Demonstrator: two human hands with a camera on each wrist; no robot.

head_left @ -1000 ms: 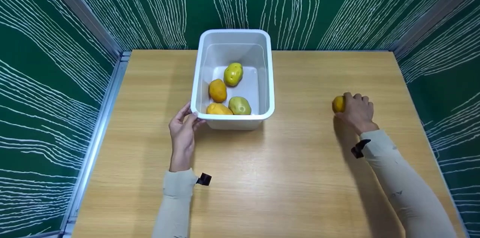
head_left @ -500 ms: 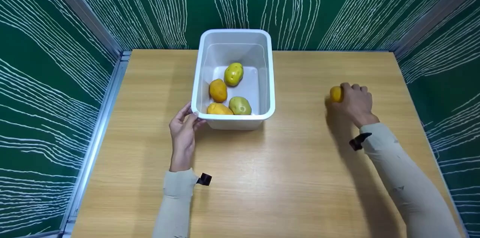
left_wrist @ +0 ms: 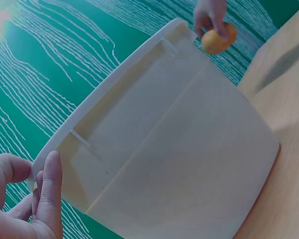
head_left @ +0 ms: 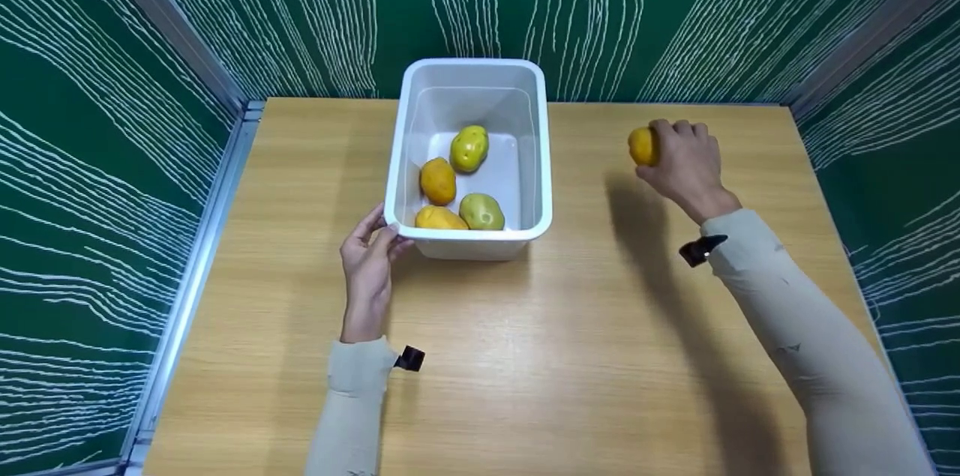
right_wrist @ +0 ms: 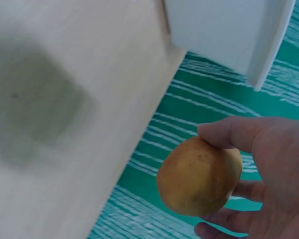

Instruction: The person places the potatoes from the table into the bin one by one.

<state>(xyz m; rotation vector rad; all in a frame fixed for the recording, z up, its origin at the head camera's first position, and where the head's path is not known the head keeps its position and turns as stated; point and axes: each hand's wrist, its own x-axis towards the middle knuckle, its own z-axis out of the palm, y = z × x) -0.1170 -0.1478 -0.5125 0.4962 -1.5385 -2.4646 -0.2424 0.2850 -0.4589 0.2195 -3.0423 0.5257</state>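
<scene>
My right hand (head_left: 686,165) grips an orange-yellow mango (head_left: 643,147) above the table, to the right of the white plastic bin (head_left: 544,161). In the right wrist view, thumb and fingers wrap around the mango (right_wrist: 199,177) from one side. My left hand (head_left: 367,251) pinches the bin's rim at its front left corner; the left wrist view has its fingers (left_wrist: 51,194) on both sides of the rim. Inside the bin lie a yellow-green mango (head_left: 469,148), an orange mango (head_left: 437,181), a yellow mango (head_left: 439,218) and a pale green mango (head_left: 481,211). The bin stands upright.
The wooden table (head_left: 525,356) carries the bin near its back edge. Green walls (head_left: 585,19) with white wavy lines enclose the back and both sides. A metal frame rail (head_left: 202,236) runs along the left edge.
My right hand has lifted the mango off the table and carried it back and leftward, closer to the bin. My left hand and the bin have stayed in place.
</scene>
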